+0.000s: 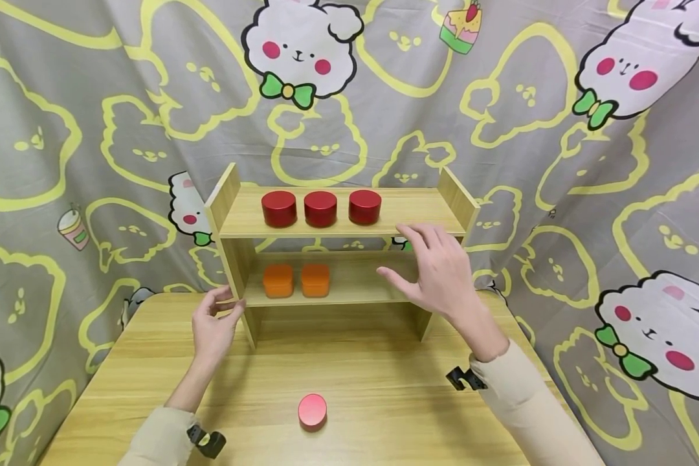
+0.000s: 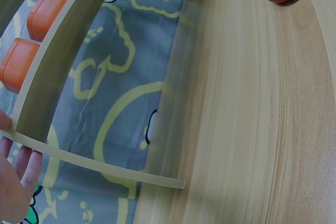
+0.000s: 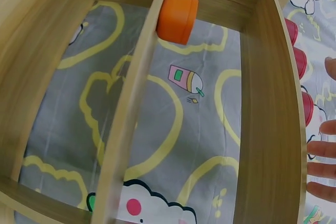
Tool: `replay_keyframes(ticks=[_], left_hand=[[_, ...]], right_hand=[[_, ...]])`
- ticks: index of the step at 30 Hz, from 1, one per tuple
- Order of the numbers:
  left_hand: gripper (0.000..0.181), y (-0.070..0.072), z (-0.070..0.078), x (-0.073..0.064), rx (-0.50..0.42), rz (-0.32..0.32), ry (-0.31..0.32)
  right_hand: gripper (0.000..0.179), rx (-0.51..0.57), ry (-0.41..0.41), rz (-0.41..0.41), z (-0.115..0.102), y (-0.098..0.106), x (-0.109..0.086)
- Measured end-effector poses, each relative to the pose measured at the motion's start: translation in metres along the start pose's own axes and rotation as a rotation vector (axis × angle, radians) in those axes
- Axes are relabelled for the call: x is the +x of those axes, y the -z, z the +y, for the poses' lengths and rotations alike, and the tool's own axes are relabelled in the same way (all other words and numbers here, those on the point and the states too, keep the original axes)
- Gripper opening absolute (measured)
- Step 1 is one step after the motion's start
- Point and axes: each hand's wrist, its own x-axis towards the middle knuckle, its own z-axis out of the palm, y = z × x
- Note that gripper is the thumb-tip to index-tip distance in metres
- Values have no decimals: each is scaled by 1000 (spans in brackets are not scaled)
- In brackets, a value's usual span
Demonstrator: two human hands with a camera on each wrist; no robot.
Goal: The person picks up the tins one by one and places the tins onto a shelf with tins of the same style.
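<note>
A small wooden shelf rack stands on the table. My left hand holds its left side panel, thumb on the inner side and fingers on the outer side, as the left wrist view shows. My right hand is at the right front of the top board, fingers spread and nothing held. In the right wrist view its fingertips are right at the board's edge. Three red round tins, one a dark red tin, stand in a row on the top board. Two orange square boxes, including one orange box, sit at the left of the middle board.
A red round tin stands on the wooden table in front of the rack. Behind and beside the table hangs a grey curtain with cartoon animals. Black wrist mounts are strapped at both sleeves.
</note>
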Motion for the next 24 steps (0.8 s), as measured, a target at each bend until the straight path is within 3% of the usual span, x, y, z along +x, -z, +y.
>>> replay_keyframes(ticks=[9, 24], left_hand=[[36, 0, -2, 1, 8, 5, 8], [35, -1, 4, -1, -2, 11, -12]], right_hand=[[79, 26, 37, 54, -13, 7, -20], [80, 86, 48, -71, -39, -12, -75]])
